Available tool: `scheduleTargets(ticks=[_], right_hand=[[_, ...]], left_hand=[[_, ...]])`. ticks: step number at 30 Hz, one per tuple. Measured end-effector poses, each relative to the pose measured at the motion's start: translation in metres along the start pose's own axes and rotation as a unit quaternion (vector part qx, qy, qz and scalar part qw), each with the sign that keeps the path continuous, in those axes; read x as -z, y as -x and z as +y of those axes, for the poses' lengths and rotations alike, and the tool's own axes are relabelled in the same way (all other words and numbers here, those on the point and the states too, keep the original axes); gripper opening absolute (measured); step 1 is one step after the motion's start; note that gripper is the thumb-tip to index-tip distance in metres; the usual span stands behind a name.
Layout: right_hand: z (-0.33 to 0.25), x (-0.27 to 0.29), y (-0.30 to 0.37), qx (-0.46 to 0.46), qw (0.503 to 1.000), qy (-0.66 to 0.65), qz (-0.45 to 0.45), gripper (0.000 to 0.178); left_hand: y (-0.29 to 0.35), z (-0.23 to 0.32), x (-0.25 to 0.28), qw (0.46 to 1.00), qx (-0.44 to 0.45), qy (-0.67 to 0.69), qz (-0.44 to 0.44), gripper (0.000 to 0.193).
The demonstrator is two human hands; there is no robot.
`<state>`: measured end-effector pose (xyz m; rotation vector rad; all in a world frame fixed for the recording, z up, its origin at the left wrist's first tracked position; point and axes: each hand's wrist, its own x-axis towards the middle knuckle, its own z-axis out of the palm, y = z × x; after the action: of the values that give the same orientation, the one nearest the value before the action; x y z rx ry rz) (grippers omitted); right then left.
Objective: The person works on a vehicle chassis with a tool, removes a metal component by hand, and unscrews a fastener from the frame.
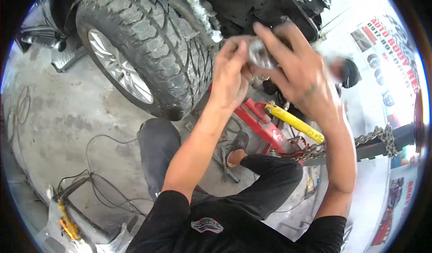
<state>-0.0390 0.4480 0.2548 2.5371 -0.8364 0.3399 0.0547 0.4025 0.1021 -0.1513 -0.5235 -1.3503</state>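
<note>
Beside a car tyre, both hands hold a small metal part.

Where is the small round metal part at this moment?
In the head view, upper centre, the round metal part is held between the left hand and right hand, raised just right of the tyre, above the red jack.

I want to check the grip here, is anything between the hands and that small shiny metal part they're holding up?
Nothing visible does. The left hand and right hand both close directly on the round metal part, fingers touching it on either side. It is raised in front of the tyre and the dark car underside; motion blur hides the finer grip.
</note>
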Motion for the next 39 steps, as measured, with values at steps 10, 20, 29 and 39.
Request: scheduleTargets(ticks=[10,20,29,39], right_hand=[[0.082,-0.123,-0.148,0.025,0.938,0.229,-0.260,0.038],[0.119,-0.191,-0.193,0.047,0.749,0.283,-0.597,0.051],[0.140,-0.224,-0.188,0.077,0.755,0.311,-0.572,0.044],[0.179,-0.250,-0.159,0.088,0.770,0.339,-0.534,0.036]], left_hand=[[-0.111,-0.066,0.091,0.946,-0.087,-0.249,0.190,0.034],[-0.163,-0.138,0.149,0.936,-0.064,-0.295,0.179,0.025],[-0.162,-0.143,0.167,0.987,0.141,-0.031,0.072,0.022],[-0.171,-0.166,0.176,0.984,0.138,-0.098,0.056,0.018]])
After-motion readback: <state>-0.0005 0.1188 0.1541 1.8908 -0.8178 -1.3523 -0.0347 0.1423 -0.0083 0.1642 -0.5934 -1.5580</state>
